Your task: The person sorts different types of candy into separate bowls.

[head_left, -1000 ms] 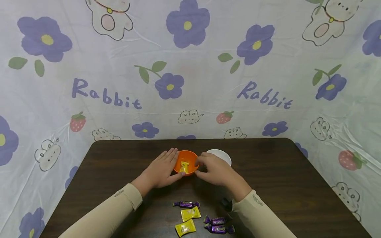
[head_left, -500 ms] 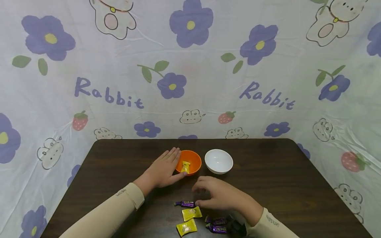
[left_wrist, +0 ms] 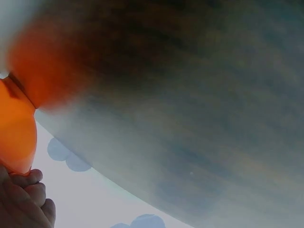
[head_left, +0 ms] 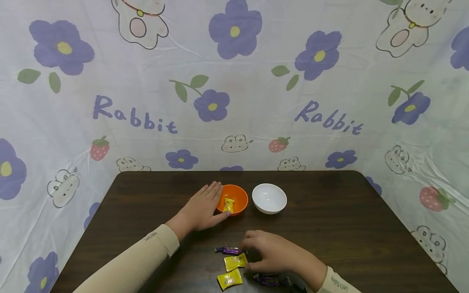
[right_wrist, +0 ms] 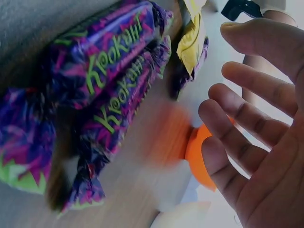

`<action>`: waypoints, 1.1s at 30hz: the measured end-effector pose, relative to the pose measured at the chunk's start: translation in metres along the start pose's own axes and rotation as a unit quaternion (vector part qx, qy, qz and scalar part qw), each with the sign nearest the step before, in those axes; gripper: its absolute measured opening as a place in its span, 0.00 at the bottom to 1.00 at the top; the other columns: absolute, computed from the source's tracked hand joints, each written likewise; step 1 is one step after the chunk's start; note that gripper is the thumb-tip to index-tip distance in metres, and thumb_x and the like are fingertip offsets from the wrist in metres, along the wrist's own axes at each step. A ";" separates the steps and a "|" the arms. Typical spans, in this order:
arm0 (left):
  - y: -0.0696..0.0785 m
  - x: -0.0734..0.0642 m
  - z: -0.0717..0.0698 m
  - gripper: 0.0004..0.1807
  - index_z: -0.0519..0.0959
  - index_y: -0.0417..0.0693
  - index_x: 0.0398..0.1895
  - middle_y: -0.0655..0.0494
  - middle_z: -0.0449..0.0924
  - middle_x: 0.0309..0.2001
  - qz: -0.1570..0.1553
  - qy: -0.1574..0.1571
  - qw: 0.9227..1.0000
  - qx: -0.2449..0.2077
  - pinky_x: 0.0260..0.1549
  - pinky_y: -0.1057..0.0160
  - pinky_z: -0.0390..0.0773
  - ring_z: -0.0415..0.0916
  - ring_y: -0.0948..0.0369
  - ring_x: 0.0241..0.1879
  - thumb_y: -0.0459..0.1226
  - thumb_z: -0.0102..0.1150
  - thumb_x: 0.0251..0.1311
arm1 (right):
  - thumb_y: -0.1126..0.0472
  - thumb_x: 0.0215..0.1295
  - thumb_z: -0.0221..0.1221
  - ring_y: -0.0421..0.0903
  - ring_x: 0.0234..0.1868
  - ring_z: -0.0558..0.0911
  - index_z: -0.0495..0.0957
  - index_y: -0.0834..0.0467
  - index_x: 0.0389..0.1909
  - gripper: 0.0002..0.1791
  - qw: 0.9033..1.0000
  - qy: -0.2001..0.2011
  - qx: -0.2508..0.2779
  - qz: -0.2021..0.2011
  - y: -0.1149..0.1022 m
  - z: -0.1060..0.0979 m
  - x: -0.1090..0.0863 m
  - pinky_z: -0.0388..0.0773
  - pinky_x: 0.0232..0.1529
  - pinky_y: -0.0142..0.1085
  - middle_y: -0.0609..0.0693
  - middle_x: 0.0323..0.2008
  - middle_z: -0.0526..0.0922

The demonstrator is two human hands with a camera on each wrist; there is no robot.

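Head | left hand point(head_left: 200, 208), fingers straight, against orange bowl point(head_left: 240, 198) | right hand point(head_left: 272, 251), fingers loosely parted, near upper yellow candy point(head_left: 234, 262)

Two bowls point(head_left: 240, 198), three purple candies point(head_left: 230, 250) and at least three yellow candies point(head_left: 229, 279) show.

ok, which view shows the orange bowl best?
Head: it shows the bowl from above, yellow candy inside, with only the left hand covering a bit of its rim. Left wrist has just a piece of its side, cut off by the left edge. Right wrist shows part of it, behind fingers of the right hand.
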State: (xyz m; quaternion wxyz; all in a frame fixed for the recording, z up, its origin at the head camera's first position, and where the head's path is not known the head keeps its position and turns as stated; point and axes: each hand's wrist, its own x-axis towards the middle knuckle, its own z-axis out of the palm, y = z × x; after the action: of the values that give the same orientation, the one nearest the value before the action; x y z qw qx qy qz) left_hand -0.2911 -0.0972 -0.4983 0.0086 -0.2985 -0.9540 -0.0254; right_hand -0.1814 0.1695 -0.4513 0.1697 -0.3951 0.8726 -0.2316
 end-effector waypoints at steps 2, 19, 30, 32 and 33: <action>0.001 0.000 0.000 0.54 0.49 0.43 0.87 0.48 0.46 0.87 -0.003 0.000 1.000 0.001 0.85 0.48 0.47 0.46 0.51 0.87 0.73 0.33 0.74 | 0.52 0.67 0.72 0.34 0.42 0.80 0.87 0.50 0.55 0.17 1.000 -0.008 0.005 0.009 0.001 0.002 0.000 0.83 0.49 0.29 0.42 0.46 0.84; 0.003 0.001 0.000 0.54 0.50 0.42 0.87 0.47 0.48 0.87 -0.006 -0.002 1.000 0.006 0.85 0.48 0.46 0.46 0.50 0.87 0.73 0.31 0.74 | 0.58 0.67 0.72 0.29 0.39 0.79 0.87 0.50 0.51 0.13 1.000 -0.024 -0.012 0.002 -0.001 0.018 0.009 0.81 0.44 0.25 0.38 0.40 0.82; 0.005 -0.001 -0.004 0.54 0.49 0.43 0.87 0.48 0.47 0.87 -0.008 -0.011 1.000 0.004 0.85 0.48 0.46 0.45 0.51 0.87 0.73 0.31 0.74 | 0.58 0.67 0.72 0.30 0.34 0.77 0.88 0.47 0.46 0.09 0.998 0.022 -0.056 -0.018 -0.001 0.023 0.014 0.78 0.37 0.23 0.39 0.38 0.80; 0.005 -0.001 -0.004 0.54 0.48 0.42 0.87 0.47 0.46 0.87 -0.007 -0.012 1.000 0.003 0.85 0.48 0.45 0.45 0.51 0.87 0.73 0.30 0.74 | 0.57 0.67 0.72 0.30 0.33 0.75 0.88 0.47 0.47 0.09 0.998 0.023 -0.064 -0.014 -0.001 0.025 0.015 0.77 0.36 0.23 0.39 0.38 0.80; 0.005 -0.001 -0.004 0.54 0.48 0.42 0.87 0.47 0.46 0.87 -0.007 -0.011 1.000 0.003 0.85 0.48 0.45 0.45 0.51 0.87 0.73 0.30 0.74 | 0.56 0.67 0.72 0.30 0.32 0.75 0.88 0.46 0.47 0.10 0.997 0.024 -0.068 -0.011 -0.001 0.025 0.015 0.77 0.35 0.23 0.38 0.38 0.79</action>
State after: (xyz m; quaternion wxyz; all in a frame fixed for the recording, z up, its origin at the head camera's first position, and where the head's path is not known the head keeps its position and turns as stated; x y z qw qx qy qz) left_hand -0.2874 -0.0936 -0.4939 -0.0011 -0.2922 -0.9562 -0.0189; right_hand -0.1784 0.1506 -0.4740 0.1189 -0.4099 0.8856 -0.1830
